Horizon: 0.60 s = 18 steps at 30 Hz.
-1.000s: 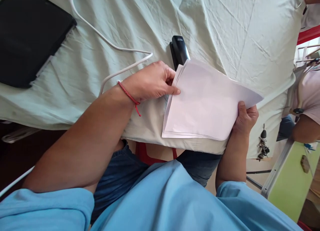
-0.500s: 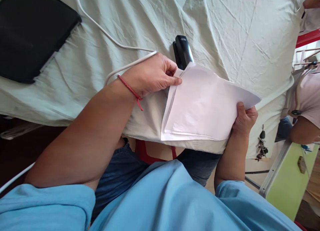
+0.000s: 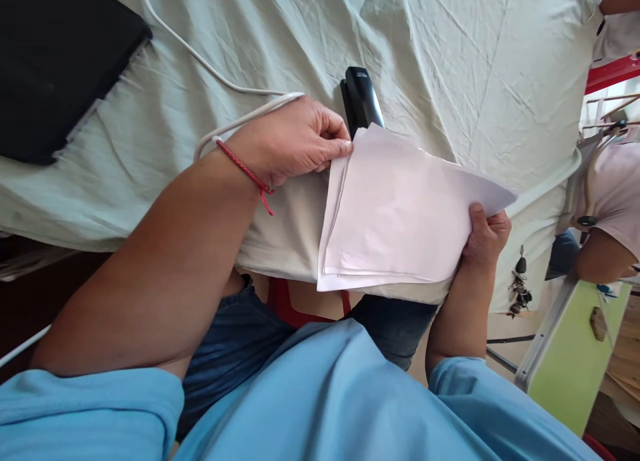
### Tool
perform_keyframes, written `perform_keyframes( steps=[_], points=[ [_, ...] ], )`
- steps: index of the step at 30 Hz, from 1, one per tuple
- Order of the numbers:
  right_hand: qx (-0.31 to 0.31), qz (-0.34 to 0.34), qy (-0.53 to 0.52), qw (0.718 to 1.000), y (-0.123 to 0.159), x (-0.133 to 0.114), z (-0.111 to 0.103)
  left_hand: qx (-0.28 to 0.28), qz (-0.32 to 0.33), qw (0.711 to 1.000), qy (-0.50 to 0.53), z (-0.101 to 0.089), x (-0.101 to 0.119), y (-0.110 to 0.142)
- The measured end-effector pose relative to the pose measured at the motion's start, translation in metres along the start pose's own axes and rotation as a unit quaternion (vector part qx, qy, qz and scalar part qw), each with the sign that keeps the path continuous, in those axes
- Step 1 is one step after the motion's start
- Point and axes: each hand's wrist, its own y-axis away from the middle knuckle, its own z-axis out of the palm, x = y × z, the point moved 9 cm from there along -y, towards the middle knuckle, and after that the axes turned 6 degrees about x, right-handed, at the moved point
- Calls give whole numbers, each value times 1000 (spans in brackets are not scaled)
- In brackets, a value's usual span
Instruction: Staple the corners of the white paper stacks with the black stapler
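Observation:
A small stack of white paper sheets lies slanted at the near edge of the cloth, its layers slightly offset on the left. My left hand, with a red braided cord at the wrist, pinches the upper left corner between thumb and fingers. The right side is gripped by my right hand, thumb on top and fingers partly hidden beneath. Just beyond the top edge of the sheets lies a black stapler, its near end covered by the paper.
Pale green cloth covers the surface. A black flat case lies at upper left. One white cable runs to my left wrist. Keys hang at the right, near a light green panel. Another person is at the right edge.
My left thumb has shifted from lying over the sheets to their corner edge. The lower left of the stack has dropped slightly towards me. The whole view has moved a little.

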Motion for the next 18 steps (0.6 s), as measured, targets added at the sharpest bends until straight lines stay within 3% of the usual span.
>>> perform_keyframes(
  steps=[7,14,18],
  points=[
    [-21,9,25,999,-1,3,-2,-36,-23,999,9,2,3,8],
    [-24,18,2,1000,0,3,-2,-63,-16,997,-52,5,8,11],
    [-20,27,10,999,2,4,-2,-42,-16,999,-26,3,2,8]
  ],
)
